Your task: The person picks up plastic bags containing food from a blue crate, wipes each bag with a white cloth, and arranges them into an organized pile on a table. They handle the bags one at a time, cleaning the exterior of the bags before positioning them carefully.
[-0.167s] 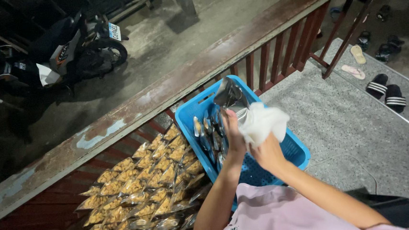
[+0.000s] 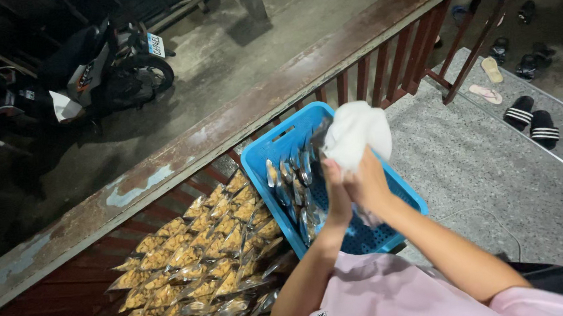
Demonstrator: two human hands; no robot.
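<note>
Both hands are up over the blue basket [image 2: 399, 189], which sits on the floor right by the rusty railing [image 2: 239, 124]. The right hand [image 2: 369, 185] is closed tight around a white cloth [image 2: 357, 133], and the left hand [image 2: 337, 194] is pressed against it with fingers curled, maybe on something shiny, but I cannot tell for sure. It looks like the wiping step, one shiny packet [image 2: 302, 170] at a time, so the next move needs a gentle hold and a free spot among the snack bags [image 2: 203, 262] lying beside the basket.
</note>
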